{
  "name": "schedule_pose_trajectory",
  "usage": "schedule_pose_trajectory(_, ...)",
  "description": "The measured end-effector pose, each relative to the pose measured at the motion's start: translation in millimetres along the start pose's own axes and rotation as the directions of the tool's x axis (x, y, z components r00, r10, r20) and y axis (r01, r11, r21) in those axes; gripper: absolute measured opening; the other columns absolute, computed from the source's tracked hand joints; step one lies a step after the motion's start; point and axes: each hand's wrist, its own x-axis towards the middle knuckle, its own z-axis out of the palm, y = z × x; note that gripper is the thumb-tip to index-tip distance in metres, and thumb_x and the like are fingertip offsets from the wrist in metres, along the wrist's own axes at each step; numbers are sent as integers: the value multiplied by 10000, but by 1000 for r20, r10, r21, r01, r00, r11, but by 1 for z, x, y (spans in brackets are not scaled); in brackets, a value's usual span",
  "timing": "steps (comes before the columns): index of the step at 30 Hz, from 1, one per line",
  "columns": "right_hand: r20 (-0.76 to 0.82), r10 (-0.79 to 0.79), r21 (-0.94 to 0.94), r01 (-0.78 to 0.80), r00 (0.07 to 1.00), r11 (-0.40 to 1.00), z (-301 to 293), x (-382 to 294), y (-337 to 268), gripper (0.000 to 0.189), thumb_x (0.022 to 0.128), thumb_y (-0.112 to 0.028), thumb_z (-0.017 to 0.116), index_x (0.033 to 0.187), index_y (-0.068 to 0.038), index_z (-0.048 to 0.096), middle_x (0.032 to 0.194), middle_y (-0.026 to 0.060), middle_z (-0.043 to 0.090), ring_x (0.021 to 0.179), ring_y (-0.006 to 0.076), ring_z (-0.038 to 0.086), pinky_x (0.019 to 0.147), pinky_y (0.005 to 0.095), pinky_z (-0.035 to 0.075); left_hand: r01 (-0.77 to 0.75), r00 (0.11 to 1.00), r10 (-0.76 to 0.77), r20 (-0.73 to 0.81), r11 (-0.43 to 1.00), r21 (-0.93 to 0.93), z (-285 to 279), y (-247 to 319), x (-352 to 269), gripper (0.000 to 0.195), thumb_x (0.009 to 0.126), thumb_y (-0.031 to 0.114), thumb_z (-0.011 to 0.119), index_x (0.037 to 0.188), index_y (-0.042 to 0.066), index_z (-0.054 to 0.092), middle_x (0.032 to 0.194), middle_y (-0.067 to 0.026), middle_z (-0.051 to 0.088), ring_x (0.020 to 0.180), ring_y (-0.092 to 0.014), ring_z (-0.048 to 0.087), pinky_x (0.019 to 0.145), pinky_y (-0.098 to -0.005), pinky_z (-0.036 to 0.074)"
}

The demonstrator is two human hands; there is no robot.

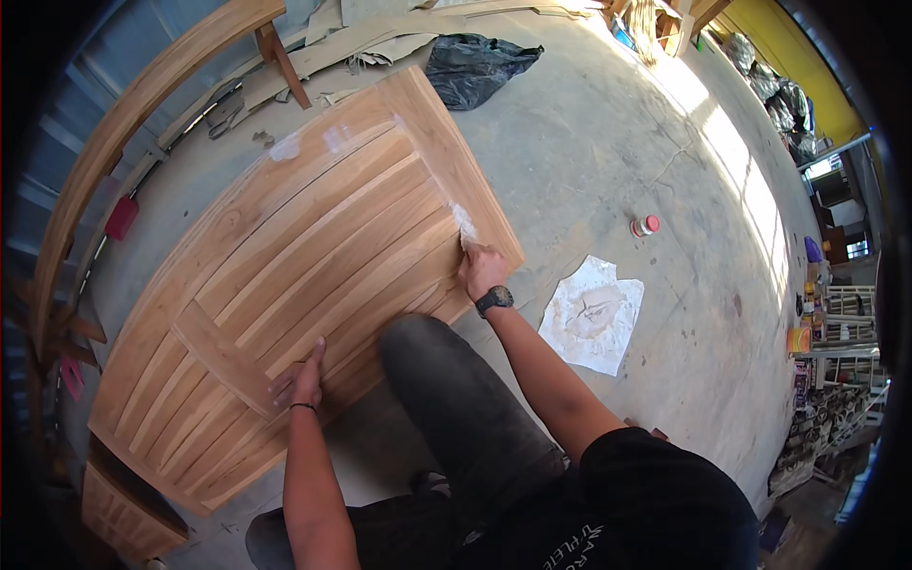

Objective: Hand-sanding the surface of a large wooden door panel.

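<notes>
A large panelled wooden door (pixel 342 249) lies before me, with long slats set between wider frame boards. My right hand (pixel 483 271), with a watch on the wrist, is curled against the inner edge of its end board. White paste (pixel 463 219) is smeared along the joint right at those fingertips. Whether the fingers grip a small tool or a bit of paste is hidden. Nearer to me, my left hand (pixel 299 385) rests on the slats beside the cross rail (pixel 228 360), thumb and fingers apart. My knee (pixel 417 342) touches or overhangs the door's near edge.
On the concrete floor to the right lie a white sheet (pixel 563 331) bearing dried paste and a small red-capped container (pixel 645 226). A black plastic bag (pixel 477 68) sits past the door's far end. A curved wooden frame (pixel 128 135) stands at left. Shelves (pixel 841 349) line the right.
</notes>
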Motion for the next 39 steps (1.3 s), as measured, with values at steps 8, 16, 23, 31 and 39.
schedule_pose_trajectory(8,-17,-31,-96,29,999,995,20,-29,-2,178,822,-81,587,990,-42,627,878,136,688,789,332,636,714,419,539,-29,1000,28,-10,993,-113,9,3,4,1713,551,743,831,1306,-165,-409,1424,-438,-374,1386,-515,-337,1182,-566,-85)
schedule_pose_trajectory(16,3,32,-44,-32,999,999,-2,-42,10,210,823,-77,595,1020,-47,660,893,133,697,781,330,649,713,423,545,-24,999,22,-27,995,-98,5,3,-1,1676,586,724,826,1330,-155,-391,1420,-450,-367,1385,-503,-348,1186,-567,-61)
schedule_pose_trajectory(23,70,-12,71,7,997,997,-35,-25,20,200,813,-58,622,983,-69,727,883,150,710,824,346,669,742,439,543,-47,994,61,94,988,-145,-16,-1,-9,1616,634,697,817,1372,-146,-347,1429,-455,-348,1410,-496,-305,1188,-564,-50)
schedule_pose_trajectory(31,47,-548,53,545,835,837,-39,103,11,277,801,-63,595,1051,-98,710,1006,95,710,973,284,644,821,389,547,-125,956,165,241,977,-173,-20,2,-20,1616,632,702,815,1380,-133,-348,1418,-451,-370,1408,-511,-297,1172,-597,-61)
schedule_pose_trajectory(39,284,-585,65,593,760,803,-36,79,38,265,772,-75,588,1011,-94,701,998,62,702,995,255,642,829,371,549,-38,998,42,37,993,-113,-3,-8,6,1708,540,781,808,1350,-164,-361,1439,-459,-326,1398,-529,-305,1171,-598,-71)
